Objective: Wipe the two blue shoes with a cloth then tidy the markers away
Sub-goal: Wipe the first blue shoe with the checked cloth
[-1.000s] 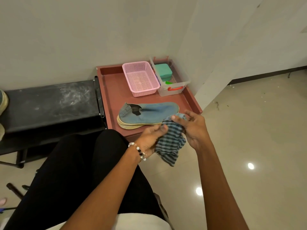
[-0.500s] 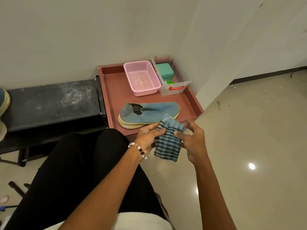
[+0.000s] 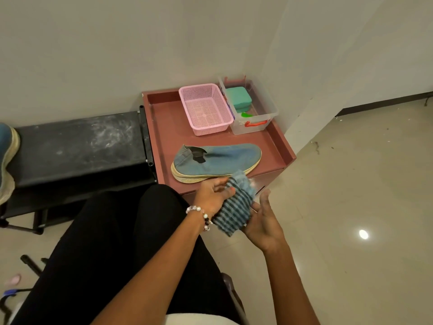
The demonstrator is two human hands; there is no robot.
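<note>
— Pale walls meet in the corner behind the reddish counter [image 3: 161,127]. Where's the shoe?

— One blue shoe [image 3: 218,161] lies on its side near the front edge, before the pink basket [image 3: 205,109] and clear box [image 3: 254,113].

— And the cloth?

— My left hand [image 3: 212,198] pinches the striped cloth [image 3: 234,207], fingers curled; my right hand [image 3: 264,221] rests open beneath it, fingers spread.

Second blue shoe [image 3: 8,160] cut off by left frame edge; only toe and sole show. Striped cloth [image 3: 234,207] hides left hand [image 3: 212,199] fingertips and part of right hand [image 3: 264,227] palm. Cloth top blurred. Clear box [image 3: 254,114] contents partly hidden; small green item unidentifiable.
</note>
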